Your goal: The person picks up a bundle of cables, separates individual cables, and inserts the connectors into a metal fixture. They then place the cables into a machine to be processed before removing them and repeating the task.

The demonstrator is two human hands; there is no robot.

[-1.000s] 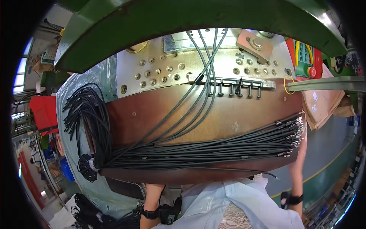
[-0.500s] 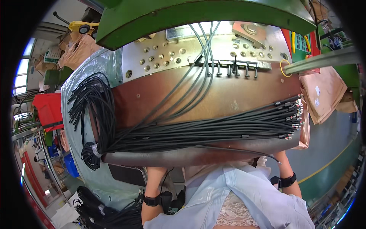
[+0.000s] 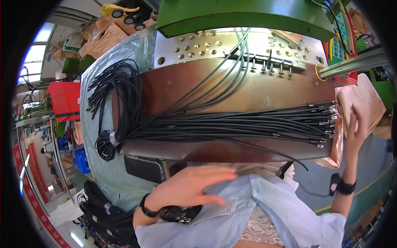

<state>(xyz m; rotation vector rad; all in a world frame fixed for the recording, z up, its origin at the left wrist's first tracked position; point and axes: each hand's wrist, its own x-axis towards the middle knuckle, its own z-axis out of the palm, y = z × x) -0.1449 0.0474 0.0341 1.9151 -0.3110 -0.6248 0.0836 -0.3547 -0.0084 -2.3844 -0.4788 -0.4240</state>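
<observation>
Behind the fingers (image 3: 219,171) sit black wrist straps (image 3: 345,187) with dark modules (image 3: 334,182); farther back come pale-blue sleeves (image 3: 333,225), a matching shirt (image 3: 231,202) and, at its opening, pale lace (image 3: 259,228).

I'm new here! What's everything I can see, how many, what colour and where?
Cables: many, black, along the board
Cable pile: one, black, lower left
Board: one, brown, centre
Plate: one, silver, behind the board
Pegs: several, black, at the plate's near edge
Beam: one, green, top
Control box: one, red and green, upper right
Bar: one, grey, right
Ring: one, yellow, at the bar's tip
Red bin: one, red, left
Shirt: one, pale blue, bottom
Wristbands: two, black, on the wrists
Left hand: one, bare, lower centre
Right hand: one, bare, right
</observation>
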